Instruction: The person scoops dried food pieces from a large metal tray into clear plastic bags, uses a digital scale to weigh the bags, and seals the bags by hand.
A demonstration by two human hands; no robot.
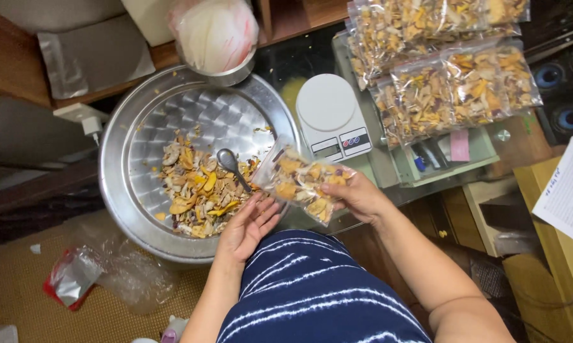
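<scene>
lower centre: striped lap sitting nearest | left hand lying open, fingers spread at the tray's rim | right hand gripping the clear bag mid-frame; better keeping its mouth up over the dried mix | scale waiting behind

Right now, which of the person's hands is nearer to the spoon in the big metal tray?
Left. The left hand lies open just below the spoon at the tray's edge; the right hand is farther right, holding a clear bag of dried pieces.

Woven mat floor, wooden shelf, glass tabletop
</scene>
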